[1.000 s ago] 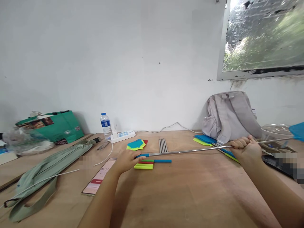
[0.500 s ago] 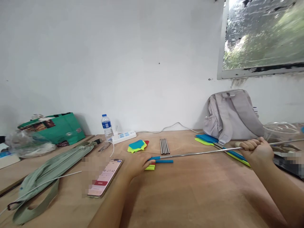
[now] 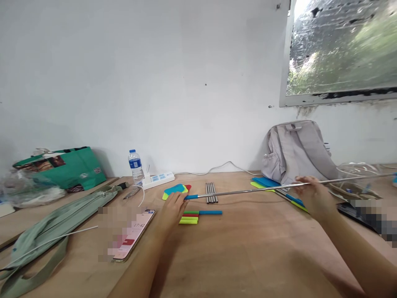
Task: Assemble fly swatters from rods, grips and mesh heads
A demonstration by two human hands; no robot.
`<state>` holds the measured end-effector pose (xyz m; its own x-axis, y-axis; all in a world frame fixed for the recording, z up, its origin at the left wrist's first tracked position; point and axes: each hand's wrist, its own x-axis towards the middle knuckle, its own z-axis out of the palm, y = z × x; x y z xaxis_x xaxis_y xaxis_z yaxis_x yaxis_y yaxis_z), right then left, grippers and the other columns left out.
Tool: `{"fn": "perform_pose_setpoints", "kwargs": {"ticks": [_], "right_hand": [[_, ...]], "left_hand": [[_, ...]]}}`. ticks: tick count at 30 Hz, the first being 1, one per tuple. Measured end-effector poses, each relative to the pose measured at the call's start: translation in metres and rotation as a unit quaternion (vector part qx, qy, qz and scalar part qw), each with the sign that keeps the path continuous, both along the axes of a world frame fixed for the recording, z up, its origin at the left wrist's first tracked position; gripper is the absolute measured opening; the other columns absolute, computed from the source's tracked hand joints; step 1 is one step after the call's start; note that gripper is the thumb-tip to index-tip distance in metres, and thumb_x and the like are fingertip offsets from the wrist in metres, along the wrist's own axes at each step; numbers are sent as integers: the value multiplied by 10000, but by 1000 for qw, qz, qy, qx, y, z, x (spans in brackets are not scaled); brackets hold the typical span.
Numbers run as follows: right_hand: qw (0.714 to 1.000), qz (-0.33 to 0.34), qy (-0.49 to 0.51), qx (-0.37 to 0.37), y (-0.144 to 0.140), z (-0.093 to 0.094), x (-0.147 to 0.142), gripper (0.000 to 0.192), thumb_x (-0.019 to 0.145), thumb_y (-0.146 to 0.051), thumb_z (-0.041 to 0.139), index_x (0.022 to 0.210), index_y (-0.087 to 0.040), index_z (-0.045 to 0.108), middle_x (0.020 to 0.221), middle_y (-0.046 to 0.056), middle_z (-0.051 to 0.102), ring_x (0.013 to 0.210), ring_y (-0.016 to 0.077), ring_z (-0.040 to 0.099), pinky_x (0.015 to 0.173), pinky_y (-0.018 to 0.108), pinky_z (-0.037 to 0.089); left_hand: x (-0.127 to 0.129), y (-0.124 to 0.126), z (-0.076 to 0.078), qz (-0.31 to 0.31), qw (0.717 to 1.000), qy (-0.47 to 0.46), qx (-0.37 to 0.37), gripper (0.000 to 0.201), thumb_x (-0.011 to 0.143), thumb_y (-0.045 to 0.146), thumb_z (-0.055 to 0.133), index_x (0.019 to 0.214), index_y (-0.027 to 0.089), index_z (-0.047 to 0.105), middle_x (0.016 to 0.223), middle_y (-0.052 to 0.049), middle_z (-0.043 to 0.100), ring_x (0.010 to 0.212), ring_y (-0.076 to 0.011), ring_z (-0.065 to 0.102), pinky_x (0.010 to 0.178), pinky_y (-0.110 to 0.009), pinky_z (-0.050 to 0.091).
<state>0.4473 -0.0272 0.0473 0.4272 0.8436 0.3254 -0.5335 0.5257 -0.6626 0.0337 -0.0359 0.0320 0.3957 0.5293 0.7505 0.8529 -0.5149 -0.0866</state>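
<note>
My left hand (image 3: 173,209) pinches the blue handle (image 3: 190,197) at the end of a long thin metal rod (image 3: 248,191). The rod runs level above the wooden table (image 3: 248,248) toward the right edge of the view. My right hand (image 3: 310,195) holds the rod farther along, with its fingers loosely curled under it. Just below the handle lie several coloured handle sleeves (image 3: 197,216): green, red, yellow and blue. Behind them lie a bundle of bare metal rods (image 3: 211,192) and a stack of coloured swatter heads (image 3: 175,190).
A phone (image 3: 134,235) lies left of my left arm. Along the wall stand a water bottle (image 3: 134,165), a power strip (image 3: 158,179), a green bag (image 3: 65,167) and a grey backpack (image 3: 294,151). Blue and yellow swatters (image 3: 268,183) lie by the backpack. A grey-green pouch (image 3: 58,217) lies at left.
The rod has risen off the table and sits higher. My right fist has loosened to a lighter hold. My left hand shifted along the handle end, uncovering the sleeves below.
</note>
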Motion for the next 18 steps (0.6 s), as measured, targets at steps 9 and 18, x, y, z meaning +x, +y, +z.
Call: {"fn": "perform_pose_setpoints", "kwargs": {"ticks": [9,18], "right_hand": [[974,131,-182,-32,-16,-23,-72,252,680,-405,633,806,-224,510,768,-17,568,514,94,501,473,257,379],[946,41,-292,-135,-12,-26,-76,466,627,-611,559,760,-169,500,698,-1,572,382,90,489,370,234,305]], "left_hand": [[3,-4,2,14,999,39,-12,307,890,310,293,1025,165,527,892,-82,601,801,-188,522,752,-354,430],[10,-7,1,23,998,58,-23,324,888,332,292,1036,178,536,905,-84,599,808,-190,537,742,-342,433]]}}
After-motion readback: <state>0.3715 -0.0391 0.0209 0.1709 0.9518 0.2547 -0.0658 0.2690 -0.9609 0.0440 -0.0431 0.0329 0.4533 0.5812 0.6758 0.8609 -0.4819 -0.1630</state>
